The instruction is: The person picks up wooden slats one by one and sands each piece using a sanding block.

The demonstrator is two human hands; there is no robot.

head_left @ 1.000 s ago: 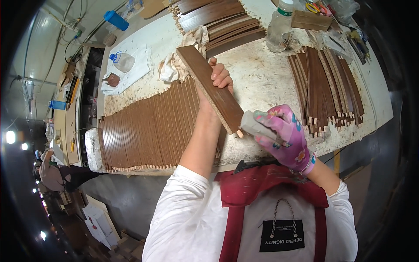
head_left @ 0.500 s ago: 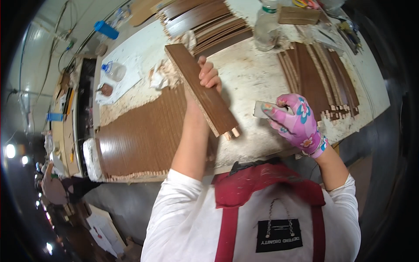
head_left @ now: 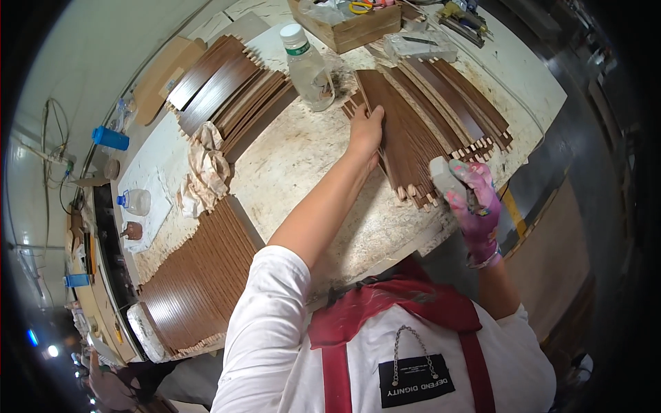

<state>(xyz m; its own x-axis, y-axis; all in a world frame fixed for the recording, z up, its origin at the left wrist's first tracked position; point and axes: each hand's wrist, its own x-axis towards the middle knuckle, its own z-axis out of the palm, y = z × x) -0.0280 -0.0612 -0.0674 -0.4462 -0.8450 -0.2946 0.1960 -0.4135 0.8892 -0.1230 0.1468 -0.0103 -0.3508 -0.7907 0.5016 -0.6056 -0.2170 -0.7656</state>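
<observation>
My bare left hand (head_left: 368, 132) reaches to the stack at the right and grips the left edge of a dark brown wooden board (head_left: 403, 131). Its thumb shows on the edge; the other fingers are mostly hidden. Light wooden dowels stick out of the board's near end. My right hand (head_left: 478, 203), in a pink flowered glove, is closed around a small pale grey block (head_left: 446, 180). The block is beside the near ends of the boards. More brown boards (head_left: 454, 96), some on edge, lie to the right of the gripped one.
Brown boards stand in a tight row (head_left: 200, 275) at the table's left. Another board stack (head_left: 227, 76) lies far left, near a crumpled cloth (head_left: 205, 172). A clear bottle (head_left: 310, 69) stands behind my left hand. A wooden box (head_left: 351, 27) is at the back.
My left hand has moved right, from holding a board up in the air to gripping one at the right-hand stack. My right hand keeps the grey block. The view has shifted.
</observation>
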